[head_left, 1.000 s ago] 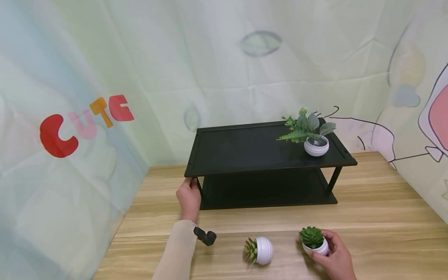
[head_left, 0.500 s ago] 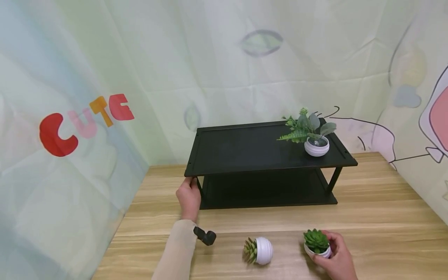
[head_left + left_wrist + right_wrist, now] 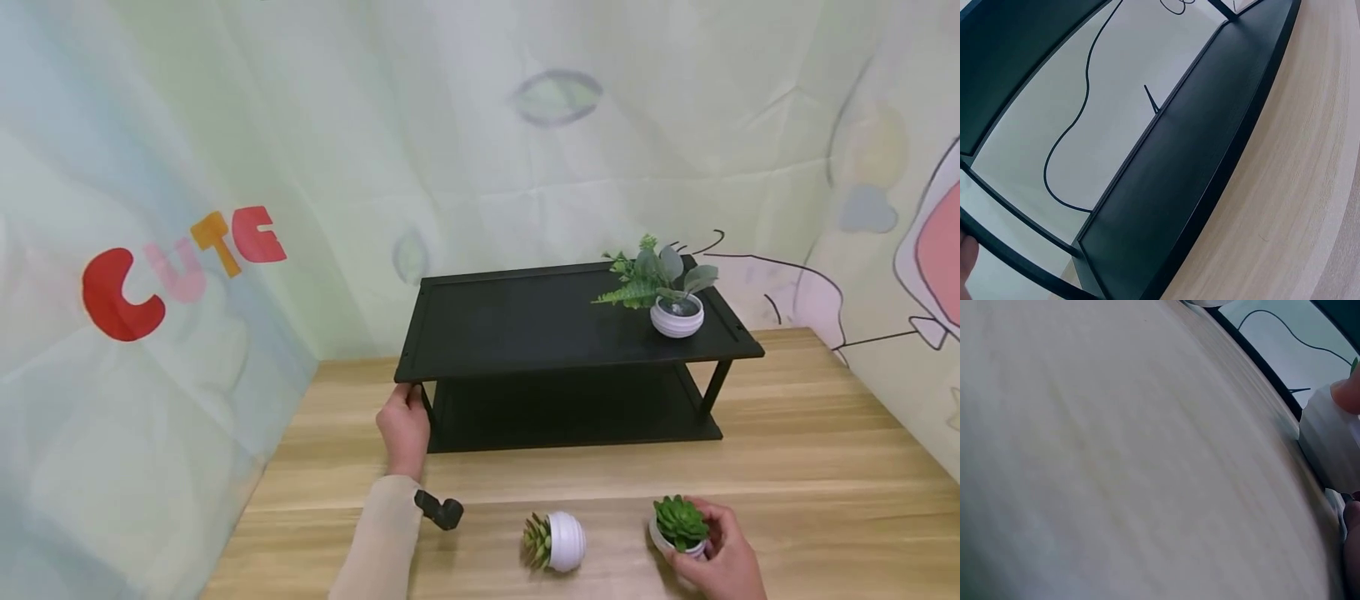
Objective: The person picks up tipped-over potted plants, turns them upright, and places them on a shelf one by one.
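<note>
A black two-tier shelf [image 3: 510,321] stands on the wooden table. My left hand [image 3: 405,429] grips its left front post, just under the top board. Only a fingertip [image 3: 965,256] shows beside the post in the left wrist view. In my right hand [image 3: 723,554] is a green potted succulent [image 3: 681,523], its white pot [image 3: 1332,440] pinched between thumb and fingers, low over the table at the front right. The plant's top leans toward the camera. Left of it, a second potted succulent [image 3: 564,542] lies on its side, leaves pointing left.
A leafy plant in a white ribbed pot [image 3: 677,318] stands on the right end of the shelf's top. The shelf's lower board [image 3: 570,408] sits on the table [image 3: 810,467]. Printed fabric [image 3: 480,167] hangs behind and on both sides.
The potted succulent in my right hand has shifted slightly right and toward me, its leaves tipping more toward the camera. My left hand stays on the shelf post.
</note>
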Tool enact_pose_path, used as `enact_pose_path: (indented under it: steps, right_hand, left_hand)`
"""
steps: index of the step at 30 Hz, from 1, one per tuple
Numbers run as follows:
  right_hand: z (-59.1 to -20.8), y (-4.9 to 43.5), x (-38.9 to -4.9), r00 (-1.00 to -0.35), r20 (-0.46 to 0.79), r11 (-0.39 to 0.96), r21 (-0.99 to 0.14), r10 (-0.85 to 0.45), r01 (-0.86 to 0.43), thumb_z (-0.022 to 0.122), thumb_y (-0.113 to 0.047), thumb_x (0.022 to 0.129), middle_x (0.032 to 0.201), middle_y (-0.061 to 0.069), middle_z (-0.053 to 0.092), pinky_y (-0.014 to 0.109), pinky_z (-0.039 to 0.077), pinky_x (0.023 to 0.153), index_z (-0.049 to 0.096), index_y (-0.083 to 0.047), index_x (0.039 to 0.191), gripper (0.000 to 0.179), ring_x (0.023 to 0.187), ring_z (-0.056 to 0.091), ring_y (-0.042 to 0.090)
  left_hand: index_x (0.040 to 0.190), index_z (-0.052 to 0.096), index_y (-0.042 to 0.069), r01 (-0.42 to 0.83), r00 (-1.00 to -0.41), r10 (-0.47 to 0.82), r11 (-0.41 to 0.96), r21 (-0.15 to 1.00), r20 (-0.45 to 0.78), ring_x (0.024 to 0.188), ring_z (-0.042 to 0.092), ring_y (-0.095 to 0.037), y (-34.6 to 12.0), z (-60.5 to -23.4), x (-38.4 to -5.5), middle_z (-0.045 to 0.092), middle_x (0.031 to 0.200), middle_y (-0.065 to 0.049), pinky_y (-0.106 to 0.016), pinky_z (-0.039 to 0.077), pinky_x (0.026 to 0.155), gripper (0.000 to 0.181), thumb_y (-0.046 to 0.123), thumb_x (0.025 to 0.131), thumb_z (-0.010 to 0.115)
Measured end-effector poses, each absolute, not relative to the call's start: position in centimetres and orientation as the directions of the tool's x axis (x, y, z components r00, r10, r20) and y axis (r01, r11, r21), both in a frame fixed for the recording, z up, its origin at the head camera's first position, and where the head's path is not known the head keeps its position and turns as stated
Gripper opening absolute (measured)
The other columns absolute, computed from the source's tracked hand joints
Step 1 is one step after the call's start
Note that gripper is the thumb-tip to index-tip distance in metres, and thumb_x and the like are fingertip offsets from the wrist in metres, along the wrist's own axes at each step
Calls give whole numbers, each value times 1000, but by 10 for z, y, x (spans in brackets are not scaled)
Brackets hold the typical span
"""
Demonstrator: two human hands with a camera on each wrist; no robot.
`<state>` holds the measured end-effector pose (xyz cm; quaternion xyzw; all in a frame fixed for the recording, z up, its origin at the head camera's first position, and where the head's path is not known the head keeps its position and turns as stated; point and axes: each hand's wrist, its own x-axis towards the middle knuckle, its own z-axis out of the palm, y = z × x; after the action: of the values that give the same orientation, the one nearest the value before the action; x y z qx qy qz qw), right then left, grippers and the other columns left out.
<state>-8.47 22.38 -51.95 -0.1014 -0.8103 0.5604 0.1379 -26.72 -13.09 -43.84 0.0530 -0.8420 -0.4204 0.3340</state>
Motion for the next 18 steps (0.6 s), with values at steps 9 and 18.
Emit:
enact_pose_path:
  steps: [9, 18]
  right_hand:
    - [-514, 225, -83, -969, -23, 300, -949, 246, 99, 82, -5, 64, 132, 23, 37, -2, 22, 87, 23, 5, 137, 94, 109, 39, -7]
    - [-509, 220, -81, -939, -118, 332, -915, 322, 229, 84, -15, 63, 133, 19, 42, -1, 29, 83, 32, 2, 135, 90, 100, 41, -13]
  left_hand:
    - [89, 68, -1, 207, -765, -368, 638, 742, 529, 73, 65, -32, -130, -436, -266, 69, 84, -18, -44, 49, 64, 13, 5, 90, 57]
    - [88, 68, -1, 204, -752, -374, 651, 731, 542, 72, 65, -33, -129, -437, -267, 69, 83, -18, -45, 48, 63, 12, 4, 89, 58]
